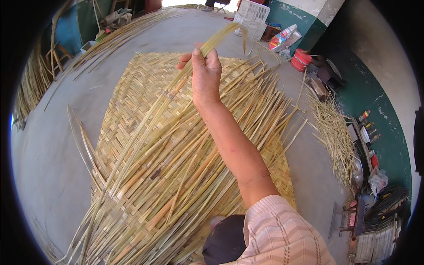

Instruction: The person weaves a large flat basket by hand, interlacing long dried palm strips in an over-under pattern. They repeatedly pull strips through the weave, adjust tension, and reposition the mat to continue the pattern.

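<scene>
My right hand (206, 73), raised over the far part of the woven mat (128, 95), is closed round a few long, flat, pale green reed strips (217, 37). Their far ends stick up past the thumb and bend over to the right. Toward the near left, the strips run down over the mat. Many loose reed strips (185, 163) lie in a thick slanting layer across the mat, beneath my right forearm. My left hand is out of view.
Loose reed scraps (333, 132) lie on the floor at right. A red tub (300, 60) and a white plastic crate (251, 20) stand beyond the mat. Long stalks (112, 39) lie at the far left. My dark-clad knee (225, 240) is near the mat's close edge.
</scene>
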The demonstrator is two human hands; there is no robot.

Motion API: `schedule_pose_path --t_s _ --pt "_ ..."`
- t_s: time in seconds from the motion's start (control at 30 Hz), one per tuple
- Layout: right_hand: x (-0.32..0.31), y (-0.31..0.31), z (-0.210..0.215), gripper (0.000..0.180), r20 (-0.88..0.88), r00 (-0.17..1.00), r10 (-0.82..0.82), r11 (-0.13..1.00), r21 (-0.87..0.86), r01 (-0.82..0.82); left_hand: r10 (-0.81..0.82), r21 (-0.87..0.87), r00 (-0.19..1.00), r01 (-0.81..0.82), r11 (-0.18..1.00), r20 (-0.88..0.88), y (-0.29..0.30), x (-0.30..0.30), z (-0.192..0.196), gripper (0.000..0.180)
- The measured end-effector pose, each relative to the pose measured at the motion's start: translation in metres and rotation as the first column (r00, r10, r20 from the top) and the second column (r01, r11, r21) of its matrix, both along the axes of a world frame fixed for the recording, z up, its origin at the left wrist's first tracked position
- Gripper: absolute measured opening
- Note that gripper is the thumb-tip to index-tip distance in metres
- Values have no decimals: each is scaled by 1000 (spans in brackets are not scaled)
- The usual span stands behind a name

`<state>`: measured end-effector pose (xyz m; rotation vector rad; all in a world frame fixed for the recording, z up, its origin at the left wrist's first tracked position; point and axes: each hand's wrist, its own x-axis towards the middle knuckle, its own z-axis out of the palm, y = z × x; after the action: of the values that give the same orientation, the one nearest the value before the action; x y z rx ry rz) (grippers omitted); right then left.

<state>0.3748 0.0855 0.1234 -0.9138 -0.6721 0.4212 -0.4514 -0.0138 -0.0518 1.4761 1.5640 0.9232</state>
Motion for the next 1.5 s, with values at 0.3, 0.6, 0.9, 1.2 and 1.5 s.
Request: schedule_pose_path --t_s 0.3,0.6,0.9,1.2,1.5 --pt "15 -22 -182 19 -549 813 -194 746 -621 -242 100 -224 942 -27 974 320 22 11 -5 48" --pt "20 -10 -152 22 -540 840 -47 902 -384 -196 266 -405 853 -72 912 448 43 49 40 48" --pt "47 -15 -135 19 -605 752 -262 873 -481 -83 4 -253 940 88 963 340 98 54 -4 35" --pt "-1 -50 -95 24 -227 964 -139 945 -321 61 -145 -174 920 85 981 -364 86 65 33 45" --pt "47 -50 -104 31 -82 964 -252 890 -411 197 -12 -290 917 138 947 399 124 141 3 38"
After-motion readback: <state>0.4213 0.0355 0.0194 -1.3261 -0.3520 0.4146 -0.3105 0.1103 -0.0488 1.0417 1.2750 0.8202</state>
